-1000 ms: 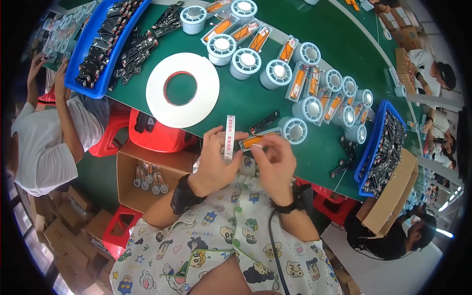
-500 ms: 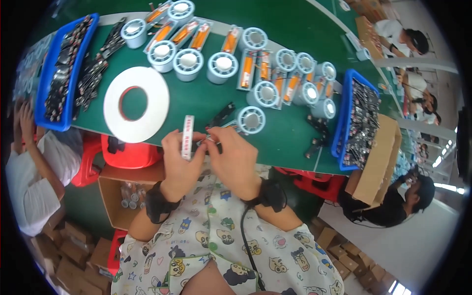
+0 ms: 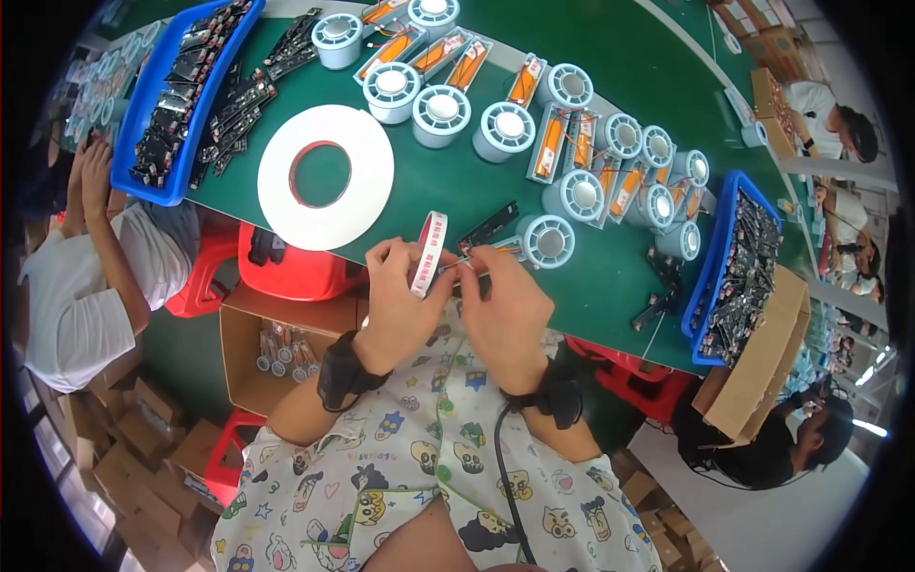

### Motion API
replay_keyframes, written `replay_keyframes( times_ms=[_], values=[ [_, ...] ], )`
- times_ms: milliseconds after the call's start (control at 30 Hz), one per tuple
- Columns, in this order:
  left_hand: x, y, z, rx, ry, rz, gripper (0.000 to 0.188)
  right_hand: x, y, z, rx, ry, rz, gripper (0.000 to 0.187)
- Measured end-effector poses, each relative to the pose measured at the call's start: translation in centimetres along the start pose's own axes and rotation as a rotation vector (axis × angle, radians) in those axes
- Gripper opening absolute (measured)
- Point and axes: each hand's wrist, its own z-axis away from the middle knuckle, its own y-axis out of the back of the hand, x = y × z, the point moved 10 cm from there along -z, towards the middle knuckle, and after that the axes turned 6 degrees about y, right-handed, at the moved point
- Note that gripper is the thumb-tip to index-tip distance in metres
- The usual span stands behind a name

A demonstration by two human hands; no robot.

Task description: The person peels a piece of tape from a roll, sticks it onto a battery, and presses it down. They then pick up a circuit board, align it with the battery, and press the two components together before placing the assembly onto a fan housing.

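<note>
My left hand [image 3: 389,310] is closed, with a curved strip of white tape [image 3: 431,254] printed in red standing up between its fingers. My right hand [image 3: 513,310] pinches close beside it, thumb and fingertips pressed on something small and thin that I cannot make out. The fingertips of both hands meet just over the table's near edge. A slim black circuit board [image 3: 489,227] lies right beyond them. Next to it stands a light-blue round housing [image 3: 547,242] with a grey disc on top. A large white roll of tape [image 3: 276,186] lies flat to the left.
Light-blue round housings [image 3: 441,112] and trays with orange battery packs [image 3: 550,141] cover the table's far side. Blue bins of black boards stand left [image 3: 127,153] and right [image 3: 703,319]. A cardboard box [image 3: 758,357] adjoins the right bin. Co-workers sit on both sides.
The whole view has shifted, so the table and hands appear further right. The tape strip now tilts and curls more at my left hand. Both hands stay together at the fingertips.
</note>
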Motion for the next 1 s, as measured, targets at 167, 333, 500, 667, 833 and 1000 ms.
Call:
replay_keyframes(
  times_ms=[167, 333, 500, 667, 833, 1000],
  values=[
    [0.7, -0.1, -0.3, 0.008, 0.031, -0.067, 0.023, 0.6, 0.8, -0.6, -0.041, -0.151, 0.059, 0.02],
    [-0.8, 0.0, -1.1, -0.015, 0.21, 0.159, 0.023, 1.1, 3.2, 1.4, 0.101, 0.088, -0.043, 0.022],
    [1.4, -1.0, -3.4, -0.162, 0.172, 0.029, 0.026, 2.6, 6.2, 1.3, 0.104, -0.077, -0.107, 0.02],
    [3.1, -2.1, -3.0, -0.306, 0.176, -0.052, 0.029, 5.0, 5.2, 2.1, 0.044, -0.383, -0.187, 0.018],
    [4.4, -2.6, -1.4, -0.474, 0.245, 0.26, 0.025, 5.5, 4.0, 2.4, 0.078, -0.373, -0.307, 0.021],
    [4.4, -1.8, -2.0, -0.465, 0.206, 0.246, 0.021, 6.4, 4.3, 1.4, 0.131, -0.321, -0.311, 0.019]
  ],
)
